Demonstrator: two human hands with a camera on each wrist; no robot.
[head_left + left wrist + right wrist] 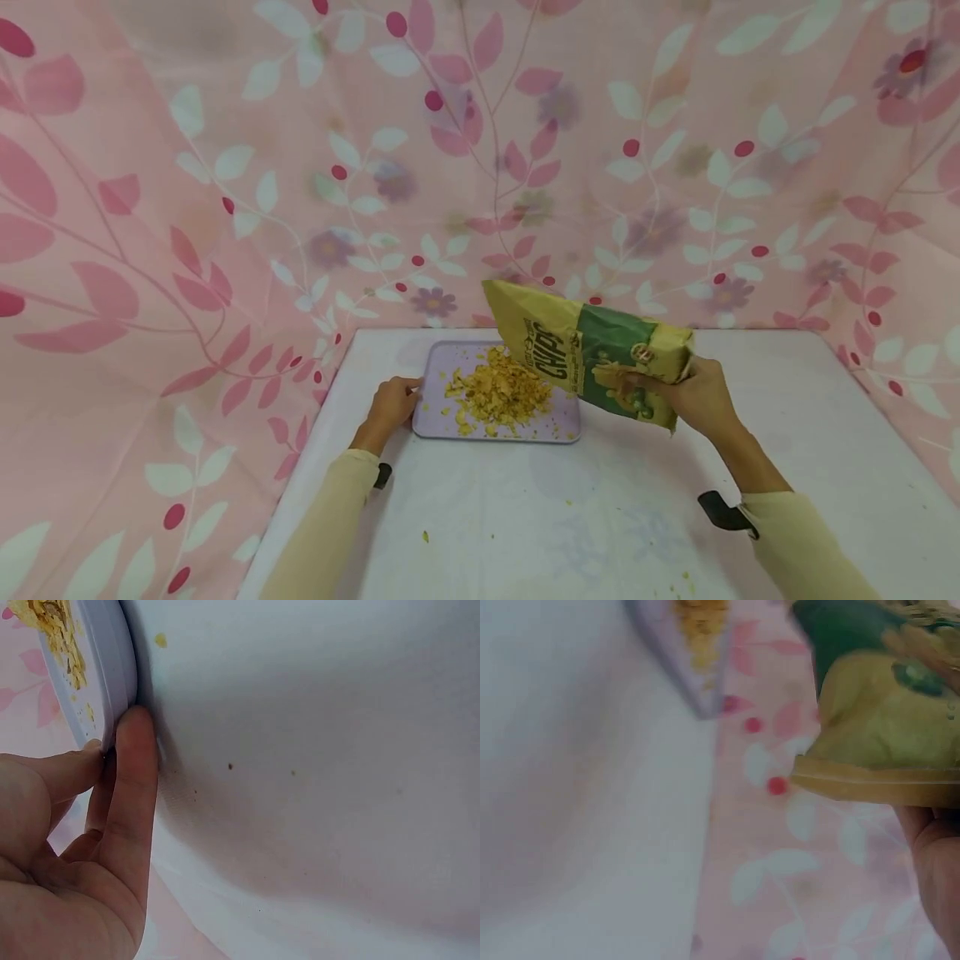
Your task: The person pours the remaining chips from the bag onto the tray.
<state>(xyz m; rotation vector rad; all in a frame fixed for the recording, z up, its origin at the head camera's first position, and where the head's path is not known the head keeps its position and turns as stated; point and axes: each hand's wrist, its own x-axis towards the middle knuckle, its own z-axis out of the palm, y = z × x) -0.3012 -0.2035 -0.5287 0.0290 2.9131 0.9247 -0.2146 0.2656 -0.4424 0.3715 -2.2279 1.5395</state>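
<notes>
A lilac tray [442, 429] lies on the white table with a heap of broken yellow chips [502, 392] in it. My left hand [393, 404] pinches the tray's left edge; in the left wrist view the thumb [71, 769] is on the rim and the fingers [133, 772] are against the outer wall. My right hand [705, 400] grips the bottom end of a yellow and green chips bag [592, 358], held tilted above the table. The bag's upper left end overlaps the tray's right side in the head view. In the right wrist view the bag's bottom seam [870, 780] shows.
Small crumbs [425, 537] are scattered on the white tabletop [510, 508] in front of the tray. A pink curtain with leaves and flowers [480, 167] hangs behind and on both sides of the table. Dark bands [727, 512] are worn on both wrists.
</notes>
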